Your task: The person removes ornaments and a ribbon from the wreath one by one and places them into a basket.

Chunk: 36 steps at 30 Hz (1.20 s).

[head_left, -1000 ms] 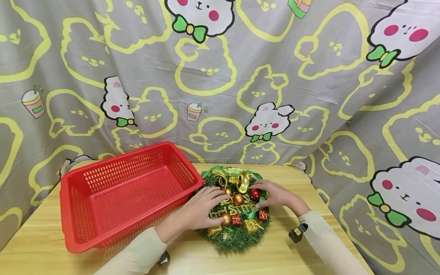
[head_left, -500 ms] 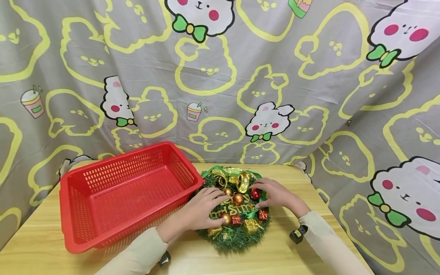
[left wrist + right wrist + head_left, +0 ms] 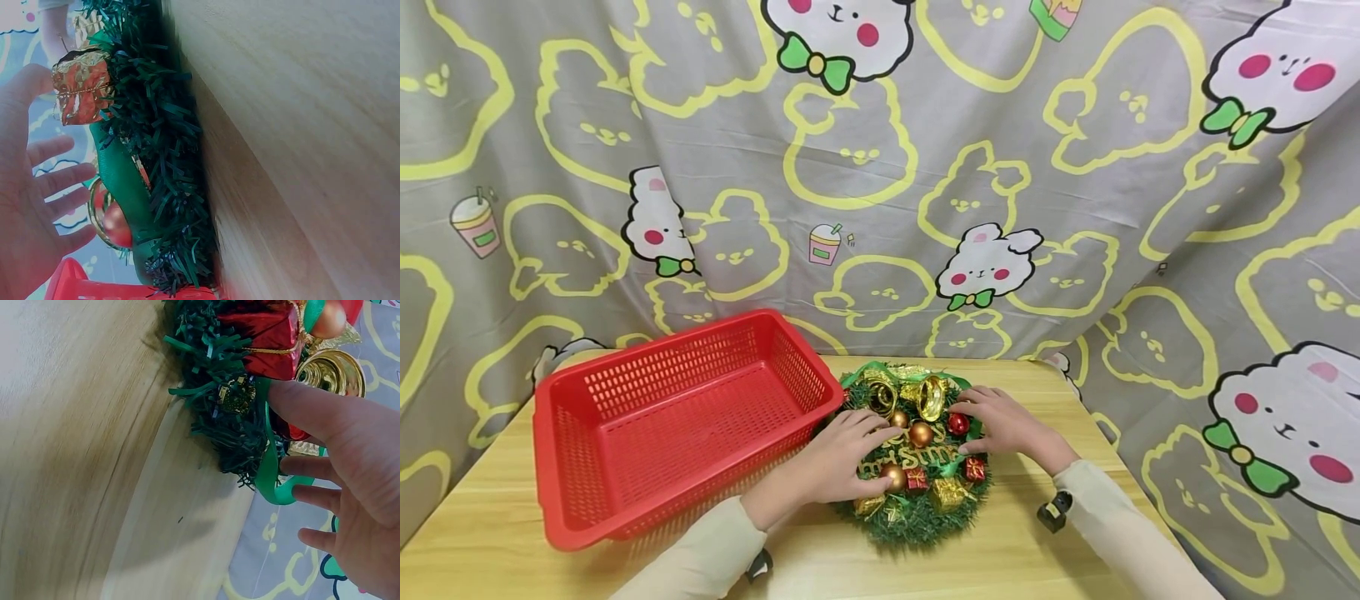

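Observation:
A green tinsel Christmas wreath (image 3: pixel 917 529) lies on the table, dressed with gold bells (image 3: pixel 932 397), orange baubles (image 3: pixel 921 433), small wrapped gift boxes (image 3: pixel 950 495) and gold lettering. Over its left side is my left hand (image 3: pixel 831 458), thumb near an orange bauble. The left wrist view shows that hand (image 3: pixel 31 169) with fingers spread beside a gold gift box (image 3: pixel 82 94). My right hand (image 3: pixel 1006 427) reaches over the right edge, near a red bauble (image 3: pixel 957 424). In the right wrist view its thumb overlaps the wreath by a red gift box (image 3: pixel 272 344) and a green ribbon (image 3: pixel 269 475).
A red perforated plastic basket (image 3: pixel 546 467) with nothing in it stands left of the wreath, its right end close to the tinsel. The wooden table (image 3: pixel 835 571) meets a grey curtain (image 3: pixel 865 150) with cartoon prints at the back. Small black devices (image 3: pixel 1054 510) hang at the wrists.

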Tool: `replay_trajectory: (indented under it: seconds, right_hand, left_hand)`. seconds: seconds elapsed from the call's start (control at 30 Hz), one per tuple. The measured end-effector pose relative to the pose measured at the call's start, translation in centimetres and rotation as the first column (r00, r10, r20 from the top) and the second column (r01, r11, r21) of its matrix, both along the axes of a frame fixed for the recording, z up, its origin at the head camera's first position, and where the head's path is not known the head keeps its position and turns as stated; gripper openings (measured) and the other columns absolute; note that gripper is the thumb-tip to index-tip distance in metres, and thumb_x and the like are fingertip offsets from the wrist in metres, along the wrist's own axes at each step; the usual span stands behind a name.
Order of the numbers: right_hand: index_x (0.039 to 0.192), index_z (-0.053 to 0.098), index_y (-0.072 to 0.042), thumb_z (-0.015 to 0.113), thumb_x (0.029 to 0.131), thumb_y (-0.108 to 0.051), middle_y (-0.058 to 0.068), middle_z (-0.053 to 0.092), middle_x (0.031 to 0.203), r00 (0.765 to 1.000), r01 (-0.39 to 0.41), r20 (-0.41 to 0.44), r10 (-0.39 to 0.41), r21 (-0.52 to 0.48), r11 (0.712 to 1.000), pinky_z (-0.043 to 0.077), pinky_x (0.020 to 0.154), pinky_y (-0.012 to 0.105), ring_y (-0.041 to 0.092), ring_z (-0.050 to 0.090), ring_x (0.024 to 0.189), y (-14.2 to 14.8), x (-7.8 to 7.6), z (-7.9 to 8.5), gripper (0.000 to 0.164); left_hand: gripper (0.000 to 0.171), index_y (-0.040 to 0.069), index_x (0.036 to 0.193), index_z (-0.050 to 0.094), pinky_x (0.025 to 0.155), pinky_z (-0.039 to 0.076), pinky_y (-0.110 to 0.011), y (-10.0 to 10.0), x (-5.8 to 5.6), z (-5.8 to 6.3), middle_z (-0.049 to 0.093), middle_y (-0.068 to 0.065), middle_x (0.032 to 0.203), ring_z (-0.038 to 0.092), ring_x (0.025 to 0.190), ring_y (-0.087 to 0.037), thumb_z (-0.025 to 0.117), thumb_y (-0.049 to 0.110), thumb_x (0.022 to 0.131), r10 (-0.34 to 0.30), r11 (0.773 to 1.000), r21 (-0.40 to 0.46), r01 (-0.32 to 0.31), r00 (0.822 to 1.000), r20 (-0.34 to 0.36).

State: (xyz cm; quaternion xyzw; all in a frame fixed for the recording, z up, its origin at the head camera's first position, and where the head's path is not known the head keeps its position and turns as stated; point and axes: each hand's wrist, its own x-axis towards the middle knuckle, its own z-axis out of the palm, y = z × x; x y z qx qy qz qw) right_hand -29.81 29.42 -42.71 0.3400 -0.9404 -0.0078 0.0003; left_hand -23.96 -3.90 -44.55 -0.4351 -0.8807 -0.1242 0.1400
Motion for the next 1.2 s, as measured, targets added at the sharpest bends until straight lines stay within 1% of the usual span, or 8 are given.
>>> replay_trajectory:
  seconds: [0.1,0.23,0.4,0.5,0.63,0.87,1.03,1.2]
  right_hand:
    - [0.138,0.062,-0.012,0.079,0.084,-0.049,0.019,0.057,0.143,1.000,-0.010,-0.020,0.010,0.020,1.000,0.037,0.111,0.063,0.045,0.048,0.137,-0.1,0.0,0.1,0.068]
    - [0.137,0.063,-0.012,0.079,0.083,-0.050,0.019,0.058,0.141,0.999,-0.022,-0.034,0.023,0.026,0.999,0.039,0.110,0.062,0.043,0.049,0.136,-0.2,-0.1,0.1,0.068]
    - [0.137,0.063,-0.013,0.080,0.082,-0.051,0.018,0.058,0.141,0.999,-0.026,-0.028,0.027,0.038,0.999,0.039,0.109,0.062,0.042,0.050,0.135,-0.4,-0.3,0.2,0.068]
    - [0.137,0.062,-0.014,0.080,0.082,-0.051,0.018,0.057,0.142,1.000,-0.014,-0.008,0.015,0.039,0.999,0.038,0.110,0.062,0.042,0.049,0.136,-0.4,-0.4,0.2,0.069]
    - [0.138,0.062,-0.013,0.080,0.082,-0.050,0.018,0.056,0.143,1.000,-0.014,0.000,0.014,0.033,0.999,0.038,0.110,0.062,0.042,0.048,0.136,-0.4,-0.3,0.2,0.068]
    - [0.139,0.061,-0.013,0.080,0.083,-0.048,0.019,0.056,0.143,1.000,0.003,0.015,-0.004,0.046,0.999,0.038,0.110,0.062,0.042,0.050,0.136,-0.5,-0.3,0.5,0.069]
    - [0.140,0.061,-0.013,0.080,0.083,-0.048,0.019,0.055,0.145,1.000,0.010,0.027,-0.011,0.062,0.998,0.038,0.111,0.062,0.043,0.049,0.137,-0.7,-0.2,0.7,0.069]
    - [0.140,0.061,-0.012,0.080,0.083,-0.047,0.020,0.055,0.145,0.999,0.008,0.033,-0.010,0.055,0.998,0.038,0.110,0.062,0.043,0.050,0.136,-0.8,-0.1,0.8,0.069]
  left_hand:
    - [0.065,0.017,0.146,0.054,0.113,0.041,-0.047,0.1,0.0,0.0,0.059,-0.005,0.141,0.052,0.133,-0.024,0.062,0.055,0.093,-0.004,1.000,-0.002,0.004,1.000,-0.010]
    - [0.058,0.018,0.138,0.060,0.112,0.042,-0.046,0.2,0.0,0.3,0.062,0.000,0.134,0.053,0.130,-0.021,0.063,0.052,0.092,-0.003,1.000,-0.011,0.003,1.000,-0.003]
    - [0.046,0.021,0.126,0.065,0.110,0.043,-0.043,0.4,0.0,0.3,0.064,0.004,0.127,0.053,0.126,-0.018,0.064,0.051,0.092,-0.002,1.000,-0.031,0.004,0.998,0.057]
    - [0.041,0.022,0.121,0.066,0.108,0.043,-0.043,0.4,0.0,0.2,0.065,0.006,0.122,0.054,0.124,-0.017,0.064,0.051,0.092,-0.005,0.999,-0.046,0.008,0.997,0.072]
    - [0.036,0.023,0.114,0.066,0.106,0.045,-0.042,0.5,0.0,0.2,0.065,0.007,0.116,0.055,0.120,-0.017,0.065,0.050,0.091,-0.014,0.999,-0.052,0.017,0.998,0.059]
    - [0.031,0.023,0.109,0.068,0.103,0.046,-0.041,0.9,-0.1,0.1,0.066,0.008,0.113,0.055,0.117,-0.016,0.065,0.049,0.092,-0.038,0.999,-0.030,0.040,0.998,0.045]
    - [0.027,0.023,0.104,0.067,0.101,0.046,-0.038,1.1,-0.1,0.0,0.066,0.009,0.108,0.054,0.113,-0.014,0.064,0.047,0.093,-0.039,0.998,-0.046,0.041,0.999,0.025]
    - [0.025,0.023,0.103,0.067,0.102,0.045,-0.038,1.2,0.0,-0.1,0.066,0.010,0.106,0.054,0.111,-0.013,0.065,0.045,0.092,-0.038,0.998,-0.042,0.039,0.999,0.017]
